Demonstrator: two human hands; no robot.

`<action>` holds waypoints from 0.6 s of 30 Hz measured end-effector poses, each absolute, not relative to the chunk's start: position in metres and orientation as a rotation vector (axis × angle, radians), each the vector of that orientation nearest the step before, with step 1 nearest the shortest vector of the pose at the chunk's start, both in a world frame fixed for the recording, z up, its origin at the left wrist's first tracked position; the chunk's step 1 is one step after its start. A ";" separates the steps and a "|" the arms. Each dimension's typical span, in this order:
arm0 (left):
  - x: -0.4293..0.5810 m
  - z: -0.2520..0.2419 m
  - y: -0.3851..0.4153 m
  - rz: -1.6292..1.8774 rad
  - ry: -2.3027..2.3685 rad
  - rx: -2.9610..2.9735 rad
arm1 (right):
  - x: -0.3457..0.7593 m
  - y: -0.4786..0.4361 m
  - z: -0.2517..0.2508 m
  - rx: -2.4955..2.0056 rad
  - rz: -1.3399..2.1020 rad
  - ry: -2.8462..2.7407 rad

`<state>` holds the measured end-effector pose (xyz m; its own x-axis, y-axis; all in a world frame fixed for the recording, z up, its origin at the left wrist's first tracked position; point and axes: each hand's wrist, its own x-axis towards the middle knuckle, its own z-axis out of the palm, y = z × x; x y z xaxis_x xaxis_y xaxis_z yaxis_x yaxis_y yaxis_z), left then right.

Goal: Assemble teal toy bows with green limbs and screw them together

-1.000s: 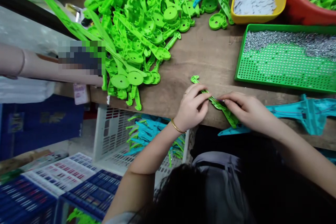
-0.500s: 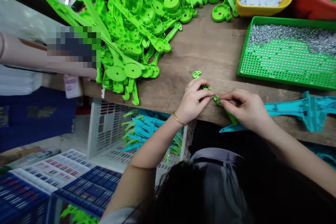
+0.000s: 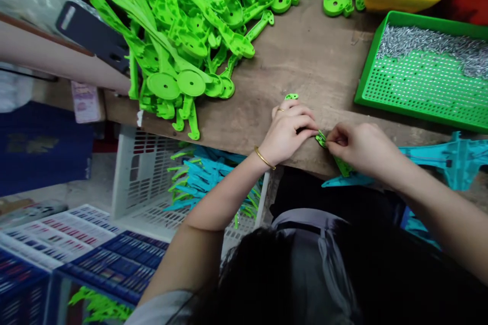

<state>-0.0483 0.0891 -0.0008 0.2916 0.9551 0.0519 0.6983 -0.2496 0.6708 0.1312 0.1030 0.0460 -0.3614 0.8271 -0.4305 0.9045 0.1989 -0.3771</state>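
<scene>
A narrow green plastic part lies across the table's near edge, partly covered by both hands. My left hand is closed on its far stretch, finger and thumb pinching near the middle; the hooked end shows beyond the knuckles. My right hand makes a pinch against the part's middle, its fingertips together; whatever small thing they hold is hidden. Under my right wrist lies a blue plastic part, its pointed tip showing below the green one.
A heap of green plastic parts covers the table's left. At right stand a green perforated tray of small metal pins and a yellow bin of white pieces. Below the edge, a white crate holds blue and green parts. A dark phone lies left.
The view has shifted, so the heap sits further left and higher. My left hand covers more of the green part's far end. Both hands stay at the part.
</scene>
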 end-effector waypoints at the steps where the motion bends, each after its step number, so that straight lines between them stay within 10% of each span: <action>1: -0.048 -0.001 0.089 0.633 1.473 2.031 | 0.130 0.107 0.047 1.643 -0.862 2.330; 18: -0.047 -0.004 0.089 0.620 1.473 2.043 | 0.121 0.159 0.033 1.185 -0.859 2.293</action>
